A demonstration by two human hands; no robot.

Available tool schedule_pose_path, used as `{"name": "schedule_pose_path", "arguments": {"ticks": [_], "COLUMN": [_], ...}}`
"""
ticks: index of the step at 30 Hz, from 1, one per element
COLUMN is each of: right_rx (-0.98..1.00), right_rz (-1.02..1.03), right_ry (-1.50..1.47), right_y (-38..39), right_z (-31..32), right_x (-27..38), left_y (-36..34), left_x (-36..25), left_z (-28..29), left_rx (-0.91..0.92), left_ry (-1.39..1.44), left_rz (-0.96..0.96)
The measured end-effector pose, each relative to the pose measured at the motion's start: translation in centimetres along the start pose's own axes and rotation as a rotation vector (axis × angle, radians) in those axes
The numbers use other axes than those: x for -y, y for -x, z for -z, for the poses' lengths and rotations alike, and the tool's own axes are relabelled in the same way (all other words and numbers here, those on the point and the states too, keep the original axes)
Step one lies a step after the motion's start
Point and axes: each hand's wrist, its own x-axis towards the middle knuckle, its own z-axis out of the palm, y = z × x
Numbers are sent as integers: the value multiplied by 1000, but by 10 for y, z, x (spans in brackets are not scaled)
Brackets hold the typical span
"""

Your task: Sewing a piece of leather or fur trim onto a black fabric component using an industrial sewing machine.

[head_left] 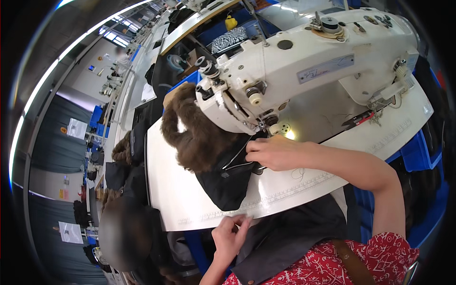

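Head view: the right hand has its fingers pinched together on the black fabric, just in front of the sewing machine at its needle end. Brown fur adjoins that fabric, left of the machine. Nearer the wearer than the machine, the left hand is at the edge of the white tabletop, thumb and fingertips close; whether they grip anything, I cannot tell.
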Motion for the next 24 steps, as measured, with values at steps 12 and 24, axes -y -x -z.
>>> {"name": "schedule_pose_path", "arguments": {"ticks": [12,24], "right_rx": [-105,-169], "right_rz": [136,-17], "right_ry": [123,-166], "right_y": [6,38], "right_z": [11,8], "right_x": [7,16], "left_y": [-61,-127], "left_x": [8,8], "left_z": [-21,-69], "left_rx": [-260,-275], "left_ry": [359,491], "left_rz": [303,45]}}
